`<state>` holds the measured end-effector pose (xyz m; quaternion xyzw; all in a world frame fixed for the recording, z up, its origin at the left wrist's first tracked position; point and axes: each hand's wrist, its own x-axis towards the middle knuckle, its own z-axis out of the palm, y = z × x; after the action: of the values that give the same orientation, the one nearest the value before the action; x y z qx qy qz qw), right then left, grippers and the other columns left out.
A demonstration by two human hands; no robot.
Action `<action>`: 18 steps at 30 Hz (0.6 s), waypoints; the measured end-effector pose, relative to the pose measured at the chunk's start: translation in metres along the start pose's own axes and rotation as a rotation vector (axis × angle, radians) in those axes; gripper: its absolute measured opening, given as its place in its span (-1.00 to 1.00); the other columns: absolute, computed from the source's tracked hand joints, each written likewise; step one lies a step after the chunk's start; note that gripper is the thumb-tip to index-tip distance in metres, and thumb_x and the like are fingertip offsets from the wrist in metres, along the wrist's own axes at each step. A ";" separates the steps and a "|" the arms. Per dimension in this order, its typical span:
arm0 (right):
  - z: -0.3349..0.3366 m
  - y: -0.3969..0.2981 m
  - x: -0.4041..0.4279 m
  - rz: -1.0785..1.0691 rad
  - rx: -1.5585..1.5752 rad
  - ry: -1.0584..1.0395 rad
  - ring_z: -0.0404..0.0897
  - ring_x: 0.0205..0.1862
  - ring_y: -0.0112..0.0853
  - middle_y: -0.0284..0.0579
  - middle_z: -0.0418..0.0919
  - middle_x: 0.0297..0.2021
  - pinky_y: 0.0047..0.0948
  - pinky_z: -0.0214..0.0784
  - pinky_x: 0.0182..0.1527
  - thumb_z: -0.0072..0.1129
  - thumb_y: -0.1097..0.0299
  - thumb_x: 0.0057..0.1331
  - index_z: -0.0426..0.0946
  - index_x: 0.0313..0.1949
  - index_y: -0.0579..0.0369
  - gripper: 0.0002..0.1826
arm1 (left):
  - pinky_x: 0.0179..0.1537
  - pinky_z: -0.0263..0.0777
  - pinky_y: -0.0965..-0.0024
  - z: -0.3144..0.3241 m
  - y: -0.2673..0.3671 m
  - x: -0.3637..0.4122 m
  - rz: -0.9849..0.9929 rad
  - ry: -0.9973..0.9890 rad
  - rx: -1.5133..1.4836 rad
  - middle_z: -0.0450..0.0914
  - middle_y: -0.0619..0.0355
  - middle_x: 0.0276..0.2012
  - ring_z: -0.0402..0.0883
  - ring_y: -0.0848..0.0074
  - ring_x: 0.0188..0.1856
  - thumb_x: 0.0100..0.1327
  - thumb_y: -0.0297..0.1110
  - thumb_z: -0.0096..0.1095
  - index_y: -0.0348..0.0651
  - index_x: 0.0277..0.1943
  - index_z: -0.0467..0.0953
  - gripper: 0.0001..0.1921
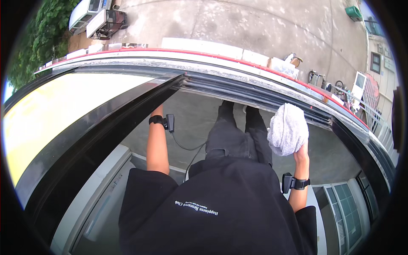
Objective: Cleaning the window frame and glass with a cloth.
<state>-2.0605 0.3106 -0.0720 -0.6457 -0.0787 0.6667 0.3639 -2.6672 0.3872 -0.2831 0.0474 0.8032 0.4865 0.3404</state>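
Note:
A bunched light-grey terry cloth is held in my right hand and covers most of its fingers. The cloth is over the inner edge of the sliding window track; whether it touches the rails I cannot tell. My left forearm reaches forward, and my left hand is out of view behind the dark window sash frame. The sash holds a bright glass pane. Black straps with small devices are on both wrists, and a cable hangs from the left one.
A red-edged outer ledge runs beyond the track. Far below lies a concrete yard, with a parked van, a small cart-like vehicle and a green bin. Behind me on the right is a paned window.

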 end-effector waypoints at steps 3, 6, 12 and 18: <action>0.013 -0.006 -0.003 -0.001 -0.024 -0.003 0.35 0.34 -0.24 -0.06 0.35 0.32 -0.21 0.19 0.35 -0.21 -0.05 0.51 0.18 0.38 0.24 -0.33 | -0.19 0.52 0.35 0.002 0.000 0.003 0.006 -0.020 -0.012 0.57 0.13 -0.02 0.65 0.41 -0.13 0.34 -0.29 0.27 -0.07 0.23 0.29 -0.54; 0.019 -0.007 -0.001 -0.001 -0.042 -0.014 0.35 0.34 -0.24 -0.06 0.35 0.32 -0.23 0.18 0.36 -0.21 -0.05 0.50 0.19 0.37 0.25 -0.33 | -0.19 0.52 0.35 0.005 0.003 0.005 0.012 -0.043 -0.026 0.57 0.13 -0.02 0.65 0.41 -0.13 0.34 -0.30 0.27 -0.07 0.23 0.29 -0.54; 0.021 0.000 0.007 0.019 -0.059 -0.054 0.34 0.34 -0.28 -0.07 0.35 0.33 -0.25 0.17 0.36 -0.25 -0.01 0.53 0.18 0.38 0.26 -0.35 | -0.20 0.52 0.35 -0.010 -0.008 0.001 0.018 -0.071 -0.061 0.57 0.12 -0.02 0.66 0.41 -0.14 0.34 -0.31 0.27 -0.07 0.23 0.29 -0.54; 0.016 0.001 -0.002 0.000 -0.023 -0.023 0.34 0.34 -0.28 -0.06 0.34 0.33 -0.25 0.17 0.37 -0.24 -0.01 0.52 0.19 0.37 0.26 -0.35 | -0.21 0.53 0.35 -0.014 -0.008 -0.007 0.017 -0.104 -0.087 0.58 0.12 -0.03 0.66 0.41 -0.15 0.33 -0.32 0.27 -0.06 0.23 0.29 -0.54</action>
<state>-2.0756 0.3149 -0.0682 -0.6421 -0.0903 0.6732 0.3556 -2.6682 0.3690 -0.2820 0.0647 0.7621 0.5208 0.3792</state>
